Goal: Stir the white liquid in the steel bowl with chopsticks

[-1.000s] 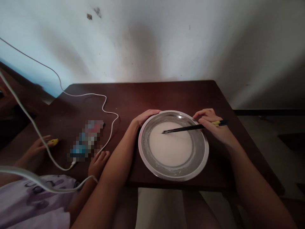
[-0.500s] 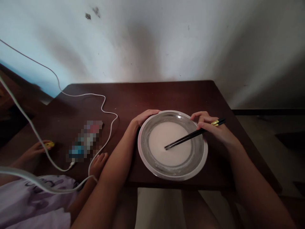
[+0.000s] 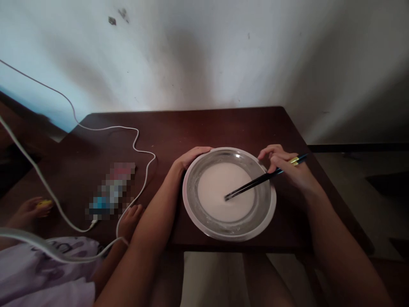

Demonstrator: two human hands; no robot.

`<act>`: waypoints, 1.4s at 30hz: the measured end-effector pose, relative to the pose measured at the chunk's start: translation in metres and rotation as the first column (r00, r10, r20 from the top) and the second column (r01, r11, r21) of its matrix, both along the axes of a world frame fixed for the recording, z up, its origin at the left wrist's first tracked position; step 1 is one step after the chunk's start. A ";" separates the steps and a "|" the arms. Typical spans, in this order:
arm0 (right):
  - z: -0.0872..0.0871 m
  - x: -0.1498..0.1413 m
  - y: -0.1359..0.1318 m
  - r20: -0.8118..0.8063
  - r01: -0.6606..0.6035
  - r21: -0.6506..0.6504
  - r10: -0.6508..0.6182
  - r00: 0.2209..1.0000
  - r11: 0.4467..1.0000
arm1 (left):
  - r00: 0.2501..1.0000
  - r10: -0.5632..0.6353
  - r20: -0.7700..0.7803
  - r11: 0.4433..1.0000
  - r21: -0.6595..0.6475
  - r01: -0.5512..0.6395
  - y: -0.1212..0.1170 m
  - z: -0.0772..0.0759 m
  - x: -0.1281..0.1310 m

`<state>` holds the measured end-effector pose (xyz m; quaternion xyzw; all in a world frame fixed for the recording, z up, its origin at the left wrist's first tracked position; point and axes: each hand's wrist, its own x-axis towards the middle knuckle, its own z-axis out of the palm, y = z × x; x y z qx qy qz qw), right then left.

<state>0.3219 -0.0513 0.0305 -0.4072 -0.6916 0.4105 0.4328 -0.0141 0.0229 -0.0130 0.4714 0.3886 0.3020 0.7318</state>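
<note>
A round metal bowl (image 3: 266, 205) stands near the table's front edge, with a smooth whitish liquid (image 3: 220, 181) in it. My left hand (image 3: 193, 157) is wrapped around the bowl's far left side, its fingertips partly hidden behind the rim. In my right hand (image 3: 283, 164), over the right rim, is a pair of black chopsticks (image 3: 251, 184) with gold bands near the top. The chopsticks slant down to the left, and their tips meet the liquid near the middle of the bowl.
A dark brown table (image 3: 211, 128) reaches back to a pale wall. To the left lie a blurred-out phone-like object (image 3: 111, 189) and a white cable (image 3: 147, 170). Beside my left arm sits another person, one hand (image 3: 27, 213) holding a small yellow thing (image 3: 44, 205).
My right hand and the chopsticks have shifted slightly right, the tips with them. The other person's hand with the yellow thing has moved left. My left hand stays on the bowl.
</note>
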 end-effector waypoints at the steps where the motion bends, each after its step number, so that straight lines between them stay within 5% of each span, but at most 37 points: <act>1: 0.001 -0.003 -0.001 0.033 -0.037 -0.015 0.037 0.999 0.999 | 1.000 0.000 -0.008 1.000 0.003 0.000 0.000 0.000 0.000; 4: 0.001 -0.012 -0.001 0.098 -0.070 -0.003 0.070 0.993 0.998 | 1.000 -0.002 -0.016 1.000 -0.002 0.002 -0.001 0.001 0.001; 11: -0.004 0.000 0.006 0.031 0.176 0.097 -0.179 0.983 0.980 | 1.000 0.003 0.021 1.000 -0.002 -0.003 -0.002 0.002 0.001; 19: 0.001 -0.009 -0.001 0.096 -0.083 0.006 0.082 0.992 0.997 | 1.000 0.006 0.024 1.000 -0.007 -0.006 -0.001 0.000 0.001; 27: -0.002 -0.002 0.005 0.039 0.154 0.122 -0.160 0.986 0.981 | 1.000 0.005 0.021 1.000 0.008 -0.005 -0.002 0.000 0.001; 36: 0.001 -0.009 -0.001 0.113 -0.084 0.035 0.080 0.990 0.996 | 1.000 -0.009 0.020 1.000 -0.007 0.009 0.000 0.000 0.001; 42: -0.006 -0.002 0.005 0.060 0.124 0.113 -0.131 0.990 0.986 | 1.000 -0.006 0.022 1.000 0.005 0.006 -0.001 0.000 0.001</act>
